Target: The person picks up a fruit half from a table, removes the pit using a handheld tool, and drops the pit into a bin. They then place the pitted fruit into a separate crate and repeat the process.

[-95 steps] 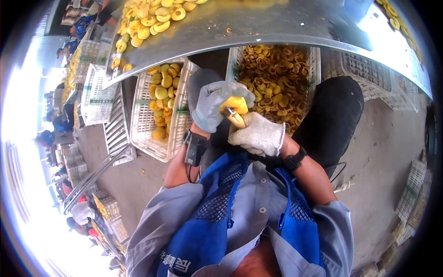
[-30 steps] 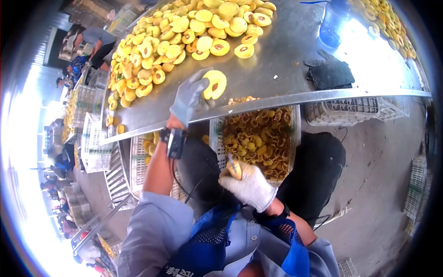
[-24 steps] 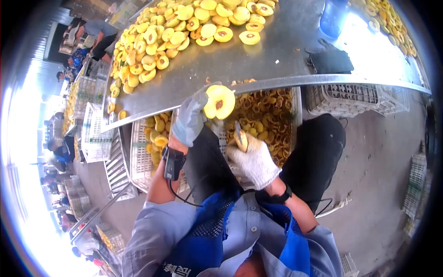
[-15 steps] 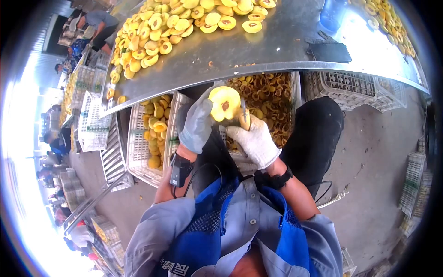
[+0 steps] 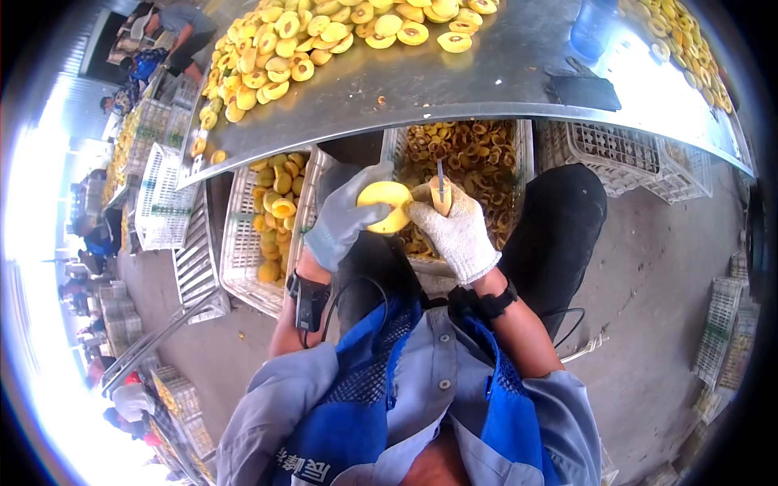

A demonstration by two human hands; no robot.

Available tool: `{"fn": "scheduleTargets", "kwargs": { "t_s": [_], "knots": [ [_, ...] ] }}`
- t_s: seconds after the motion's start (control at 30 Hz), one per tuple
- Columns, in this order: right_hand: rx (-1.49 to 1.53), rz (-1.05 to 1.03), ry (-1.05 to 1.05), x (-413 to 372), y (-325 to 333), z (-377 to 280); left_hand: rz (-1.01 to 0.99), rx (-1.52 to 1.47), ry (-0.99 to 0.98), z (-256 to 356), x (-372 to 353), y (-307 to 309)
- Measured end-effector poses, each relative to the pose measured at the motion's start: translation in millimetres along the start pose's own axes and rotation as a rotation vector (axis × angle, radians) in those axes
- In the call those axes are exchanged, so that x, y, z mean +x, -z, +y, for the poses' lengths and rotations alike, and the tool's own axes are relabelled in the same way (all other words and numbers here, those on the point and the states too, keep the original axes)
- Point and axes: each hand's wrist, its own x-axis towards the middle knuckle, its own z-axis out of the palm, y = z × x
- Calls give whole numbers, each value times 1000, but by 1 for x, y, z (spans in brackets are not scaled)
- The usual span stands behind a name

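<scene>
Gloved in grey, my left hand grips a yellow fruit half over my lap. My right hand, in a white glove, is closed round the wooden handle of a small knife, its blade pointing up toward the table. The right thumb and fingertips touch or nearly touch the right edge of the fruit. Beyond the hands, a white crate holds dark fruit scraps. Another white crate at the left holds yellow fruit halves.
The metal table carries a pile of fruit halves, a dark flat object and a blue container. More crates stand beneath it and at the far right. People are at the far left.
The fruit has tilted in my left hand, so its pit hollow no longer faces the camera. My right hand has turned the knife upright and clear of the fruit.
</scene>
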Motion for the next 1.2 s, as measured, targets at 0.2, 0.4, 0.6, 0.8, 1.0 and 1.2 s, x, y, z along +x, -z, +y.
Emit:
{"fn": "scheduleTargets", "kwargs": {
  "t_s": [0.2, 0.4, 0.6, 0.8, 1.0, 1.2],
  "knots": [
    [-117, -77, -172, -9, -6, -12, 289, -18, 77, 5, 0, -13],
    [-343, -120, -136, -9, -15, 1, 343, 123, 35, -3, 4, -27],
    [-237, -223, -156, -10, -16, 9, 347, 166, -25, -19, 4, -42],
    [199, -312, -176, -15, -15, 5, 438, 272, -38, -21, 1, -54],
    [150, -370, -147, -18, -17, 13, 447, 307, -46, -32, -4, -52],
    [198, -469, -356, -15, -7, -10, 425, 323, -102, -30, -1, -53]
  ]
}}
